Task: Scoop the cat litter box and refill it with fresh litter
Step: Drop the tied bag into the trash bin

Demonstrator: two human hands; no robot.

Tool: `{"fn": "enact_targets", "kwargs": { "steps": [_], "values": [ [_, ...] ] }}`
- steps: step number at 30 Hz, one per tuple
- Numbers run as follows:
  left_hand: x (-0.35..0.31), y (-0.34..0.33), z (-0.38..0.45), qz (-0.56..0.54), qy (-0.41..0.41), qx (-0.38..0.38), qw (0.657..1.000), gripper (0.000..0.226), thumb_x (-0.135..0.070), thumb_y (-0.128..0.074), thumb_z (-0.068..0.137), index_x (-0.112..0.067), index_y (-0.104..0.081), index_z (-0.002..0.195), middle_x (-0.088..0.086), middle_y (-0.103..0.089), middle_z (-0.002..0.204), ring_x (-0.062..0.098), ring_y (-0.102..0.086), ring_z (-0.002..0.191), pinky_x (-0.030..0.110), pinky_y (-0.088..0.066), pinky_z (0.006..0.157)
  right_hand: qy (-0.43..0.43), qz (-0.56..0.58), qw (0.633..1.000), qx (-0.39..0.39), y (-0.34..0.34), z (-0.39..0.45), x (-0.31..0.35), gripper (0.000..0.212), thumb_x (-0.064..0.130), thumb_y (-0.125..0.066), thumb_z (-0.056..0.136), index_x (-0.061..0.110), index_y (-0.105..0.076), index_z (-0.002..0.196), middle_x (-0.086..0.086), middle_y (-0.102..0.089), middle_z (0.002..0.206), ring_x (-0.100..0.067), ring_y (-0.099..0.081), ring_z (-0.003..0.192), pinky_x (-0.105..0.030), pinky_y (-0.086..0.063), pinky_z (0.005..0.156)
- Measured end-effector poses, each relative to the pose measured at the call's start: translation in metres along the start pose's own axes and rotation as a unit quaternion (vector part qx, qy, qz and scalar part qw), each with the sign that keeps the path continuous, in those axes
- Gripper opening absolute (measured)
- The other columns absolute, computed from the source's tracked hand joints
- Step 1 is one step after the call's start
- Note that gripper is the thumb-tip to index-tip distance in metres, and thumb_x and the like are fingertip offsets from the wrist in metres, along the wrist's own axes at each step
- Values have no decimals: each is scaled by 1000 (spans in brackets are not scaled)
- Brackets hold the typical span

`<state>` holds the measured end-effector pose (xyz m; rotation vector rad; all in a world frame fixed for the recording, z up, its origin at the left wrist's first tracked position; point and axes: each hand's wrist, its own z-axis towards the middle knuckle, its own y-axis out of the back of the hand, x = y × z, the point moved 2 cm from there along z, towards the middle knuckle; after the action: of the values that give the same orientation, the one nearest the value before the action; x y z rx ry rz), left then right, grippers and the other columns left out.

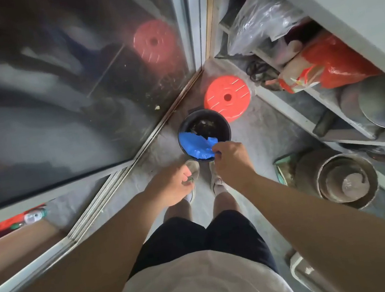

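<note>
A person stands on a dusty concrete floor [255,136] looking straight down past a pale shirt and dark shorts to their own shoes. Just ahead of the toes sits a black bucket [220,121], round and open at the top, with dark debris in its bottom. The right hand [232,158] reaches over the bucket's near rim and pinches the edge of a crumpled blue plastic bag [195,145] between thumb and fingertips — the bag lies bunched across the near-left part of the opening, partly inside it. The left hand [169,184] hangs beside it above the left shoe, fingers curled; something small and greenish shows at the fingertips, too small to name, so whether it grips anything cannot be told. Beyond the bucket, touching or nearly touching its far rim, an orange round lid [227,95] lies flat on the floor (its reflection glows in the glass door [65,89] to the left). On the right a grey shelf unit [288,111] holds plastic bags, a red sack and pot lids — a stack of dusty metal pots [346,180] stands at its foot.
</note>
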<state>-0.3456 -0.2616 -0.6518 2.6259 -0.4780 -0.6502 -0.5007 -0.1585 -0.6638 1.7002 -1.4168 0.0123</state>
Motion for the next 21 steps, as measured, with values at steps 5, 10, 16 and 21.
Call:
{"fn": "enact_targets", "kwargs": {
  "steps": [5,10,16,21],
  "values": [
    [0,-9,27,-9,16,-2,1000,33,-32,-59,95,-19,-58,126,-3,-66,124,14,-63,106,23,-43,83,1,-25,999,41,-15,46,-12,25,6,-48,95,6,-70,108,-14,-67,104,-32,-63,95,-34,-52,80],
    [13,-24,68,-18,41,-8,999,35,-34,-59,93,-21,-58,125,-4,-65,125,12,-59,102,24,-42,83,-40,-24,995,86,-57,88,-40,34,4,-45,97,13,-65,122,-7,-62,117,-23,-59,94,-27,-47,75],
    [37,-49,117,1,53,-17,998,32,-36,-59,92,-23,-59,122,-6,-65,124,12,-61,107,23,-41,82,-39,-62,988,138,-109,130,-69,37,0,-45,95,10,-63,125,-11,-61,121,-29,-61,108,-32,-52,90],
    [56,-69,142,16,57,-1,998,30,-38,-58,93,-25,-59,120,-9,-64,120,13,-61,106,25,-44,85,-42,-109,981,158,-144,154,-94,40,-2,-44,95,9,-59,131,-13,-58,122,-28,-61,107,-35,-55,90]
  ]
}}
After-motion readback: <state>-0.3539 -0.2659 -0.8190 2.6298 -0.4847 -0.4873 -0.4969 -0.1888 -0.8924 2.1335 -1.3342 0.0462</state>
